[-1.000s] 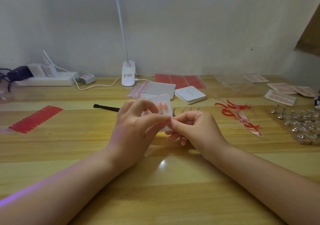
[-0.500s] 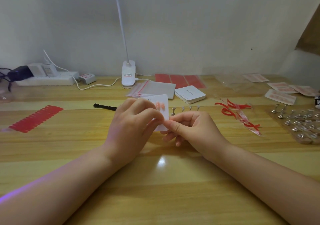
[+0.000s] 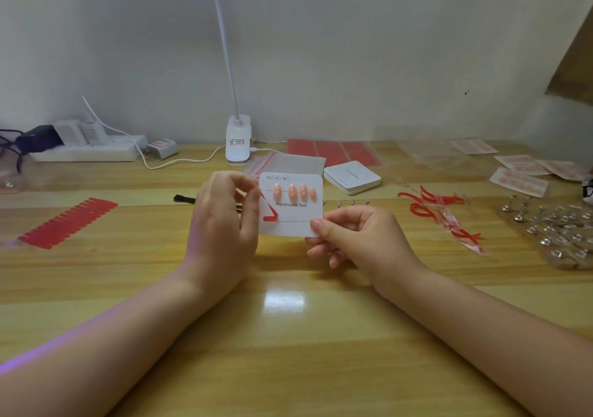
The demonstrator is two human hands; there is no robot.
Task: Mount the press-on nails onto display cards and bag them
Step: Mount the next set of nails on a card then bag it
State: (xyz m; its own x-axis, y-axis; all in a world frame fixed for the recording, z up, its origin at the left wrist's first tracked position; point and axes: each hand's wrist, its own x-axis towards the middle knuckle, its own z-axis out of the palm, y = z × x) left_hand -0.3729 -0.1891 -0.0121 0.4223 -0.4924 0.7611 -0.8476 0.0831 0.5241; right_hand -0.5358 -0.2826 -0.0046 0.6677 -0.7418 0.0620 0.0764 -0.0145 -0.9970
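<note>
A white display card point(image 3: 290, 225) printed "Handmade Nail" is held upright above the wooden table, facing me. Several peach press-on nails point(image 3: 293, 192) sit in a row across its upper half. My right hand point(image 3: 362, 240) pinches the card's lower right corner between thumb and fingers. My left hand point(image 3: 221, 230) is at the card's left edge, fingers curled, pinching the upper end of a red tape liner strip point(image 3: 270, 217). The strip's lower end lies on the card's lower row.
Clip lamp base point(image 3: 238, 139) and power strip point(image 3: 86, 152) stand at the back. Red tape sheet point(image 3: 69, 222) lies left, black brush point(image 3: 184, 198) behind my left hand. Zip bags point(image 3: 288, 163), white box point(image 3: 352, 177), peeled red strips point(image 3: 439, 211), metal nail stands point(image 3: 555, 227), bagged cards point(image 3: 519, 179) lie right.
My hands have drawn apart. The card now faces me in full view, and my left hand has pulled the red strip up off its left side.
</note>
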